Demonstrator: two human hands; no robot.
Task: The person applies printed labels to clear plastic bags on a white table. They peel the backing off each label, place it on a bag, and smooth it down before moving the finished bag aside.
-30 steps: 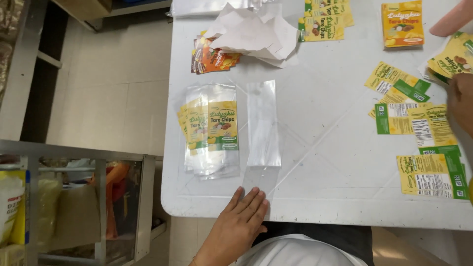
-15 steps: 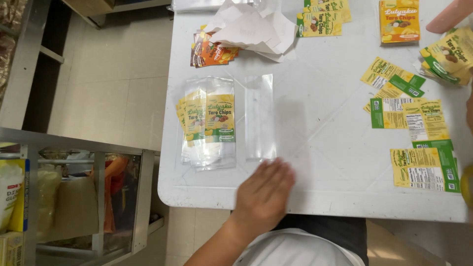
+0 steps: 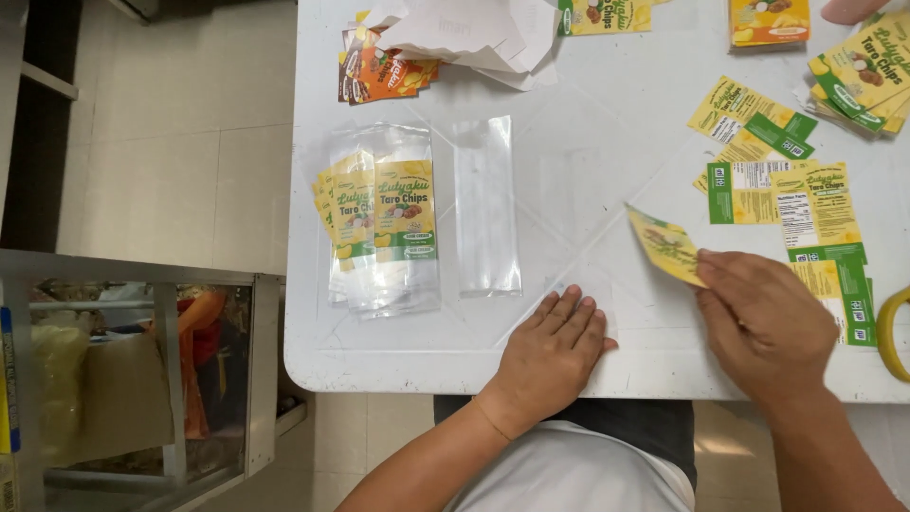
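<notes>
— What is held?
— A yellow-and-green printed label (image 3: 666, 246), flat and tilted, pinched at its lower right corner, lifted just above the white bench (image 3: 588, 142).
— And close by?
— An empty clear plastic bag (image 3: 485, 204), lying flat and lengthwise, left of the label.

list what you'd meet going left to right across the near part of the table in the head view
stack of labelled clear bags → empty clear bag → left hand flat on the table → yellow label → right hand pinching it → yellow ring
</notes>
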